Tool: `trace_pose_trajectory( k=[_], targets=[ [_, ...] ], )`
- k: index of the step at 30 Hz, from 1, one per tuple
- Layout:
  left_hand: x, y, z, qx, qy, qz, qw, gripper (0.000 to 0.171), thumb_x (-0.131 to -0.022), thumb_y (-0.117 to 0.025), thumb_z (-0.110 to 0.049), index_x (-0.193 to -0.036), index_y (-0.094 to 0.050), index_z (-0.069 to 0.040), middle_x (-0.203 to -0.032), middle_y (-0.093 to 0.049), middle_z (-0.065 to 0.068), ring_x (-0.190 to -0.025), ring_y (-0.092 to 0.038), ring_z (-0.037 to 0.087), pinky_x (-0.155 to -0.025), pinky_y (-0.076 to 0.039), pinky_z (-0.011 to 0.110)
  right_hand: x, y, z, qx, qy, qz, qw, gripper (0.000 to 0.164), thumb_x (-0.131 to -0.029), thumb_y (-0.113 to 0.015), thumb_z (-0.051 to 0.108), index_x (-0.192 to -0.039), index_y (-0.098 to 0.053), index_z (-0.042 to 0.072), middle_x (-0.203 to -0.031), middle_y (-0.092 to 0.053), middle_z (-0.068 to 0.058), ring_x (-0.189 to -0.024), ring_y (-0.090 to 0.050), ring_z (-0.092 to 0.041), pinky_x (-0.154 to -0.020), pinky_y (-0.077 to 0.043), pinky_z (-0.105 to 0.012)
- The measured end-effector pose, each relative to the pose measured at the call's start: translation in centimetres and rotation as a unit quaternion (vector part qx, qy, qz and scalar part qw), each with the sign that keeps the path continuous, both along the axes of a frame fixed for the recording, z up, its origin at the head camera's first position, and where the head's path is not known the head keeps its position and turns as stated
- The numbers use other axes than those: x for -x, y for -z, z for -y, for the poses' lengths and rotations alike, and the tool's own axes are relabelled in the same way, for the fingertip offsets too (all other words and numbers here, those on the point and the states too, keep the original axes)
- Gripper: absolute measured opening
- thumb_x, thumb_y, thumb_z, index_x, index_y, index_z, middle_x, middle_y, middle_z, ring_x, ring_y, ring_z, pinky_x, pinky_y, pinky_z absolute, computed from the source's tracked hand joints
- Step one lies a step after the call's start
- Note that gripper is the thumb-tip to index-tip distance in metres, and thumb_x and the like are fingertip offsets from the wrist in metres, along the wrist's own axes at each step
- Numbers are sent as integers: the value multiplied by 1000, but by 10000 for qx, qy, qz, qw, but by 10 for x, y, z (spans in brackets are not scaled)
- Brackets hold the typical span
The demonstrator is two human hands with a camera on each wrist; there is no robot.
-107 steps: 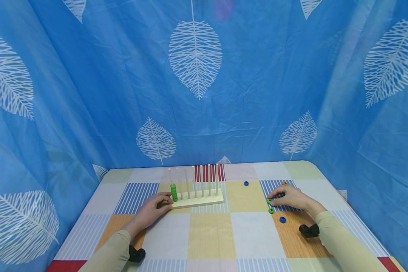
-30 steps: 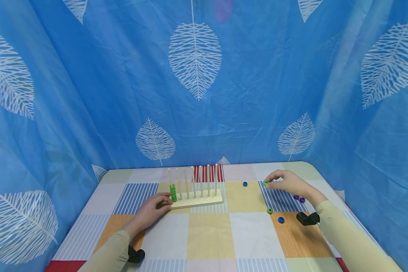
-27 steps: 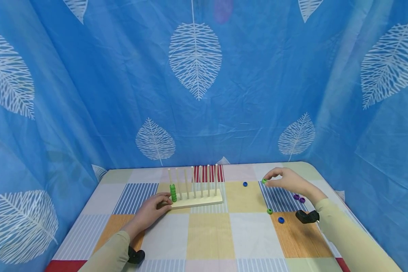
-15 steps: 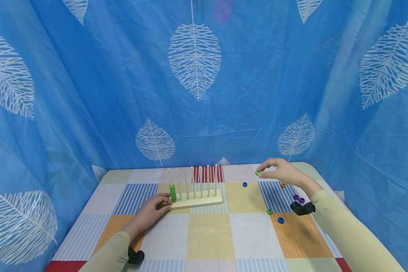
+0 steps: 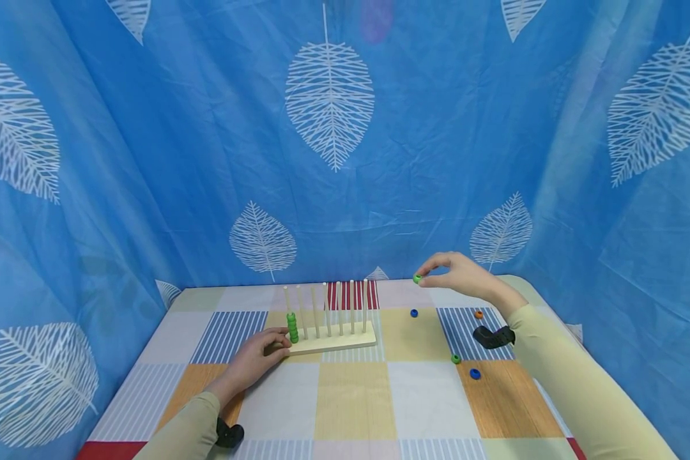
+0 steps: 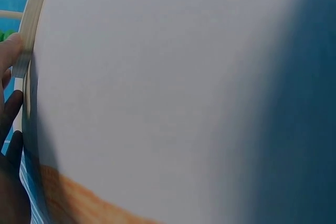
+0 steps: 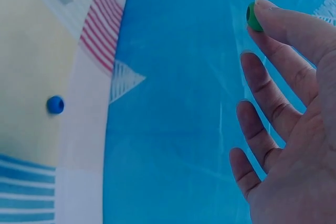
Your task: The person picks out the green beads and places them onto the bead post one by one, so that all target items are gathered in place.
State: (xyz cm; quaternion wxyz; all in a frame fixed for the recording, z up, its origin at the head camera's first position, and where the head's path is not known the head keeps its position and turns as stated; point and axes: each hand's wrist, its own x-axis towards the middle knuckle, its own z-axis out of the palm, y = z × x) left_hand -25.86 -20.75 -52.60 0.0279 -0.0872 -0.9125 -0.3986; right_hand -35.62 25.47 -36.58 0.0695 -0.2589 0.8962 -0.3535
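A wooden peg rack [image 5: 333, 343] with a row of upright pegs stands left of centre on the table. Its leftmost peg bears a stack of several green beads [image 5: 292, 327]. My left hand [image 5: 257, 358] holds the left end of the base between thumb and fingers; the left wrist view shows the thumb [image 6: 11, 48] against the wood. Raised over the back of the table, my right hand [image 5: 460, 276] pinches a single green bead [image 7: 254, 17] between thumb and index finger. Its other fingers are spread loosely.
Loose beads lie on the patchwork cloth at the right: a blue one [image 5: 414, 313], an orange one [image 5: 479, 314], a green one [image 5: 455, 359] and another blue one [image 5: 475, 374]. A blue leaf-patterned curtain [image 5: 330, 211] closes off the back and sides.
My right hand has picked a green bead off the cloth, raised it and carried it leftward. Two purple beads seen earlier are now behind the right arm. The left hand stays in place.
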Motion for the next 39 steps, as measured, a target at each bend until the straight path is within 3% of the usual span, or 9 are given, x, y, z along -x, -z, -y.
trace_pose_trajectory(
  k=[14, 39],
  targets=[
    [2, 2, 1, -64, -4, 85, 9999, 6, -95, -76, -23, -98, -72, -27, -143, -60, 6, -137, -50, 36, -115, -35, 59, 8, -20, 41, 125, -472, -94, 9988, 31, -93, -75, 44, -116, -76, 23, -123, -66, 1, -128, -53, -28, -101, -47, -56],
    [3, -1, 2, -224, 37, 186, 9996, 8, -95, -76, -21, -99, -73, -27, -143, -59, 5, -138, -48, 35, -116, -34, 56, 18, -32, 115, 314, -1213, 74, 9921, 23, -93, -76, 40, -112, -77, 27, -118, -68, 6, -117, -59, -20, -100, -50, -48]
  ],
)
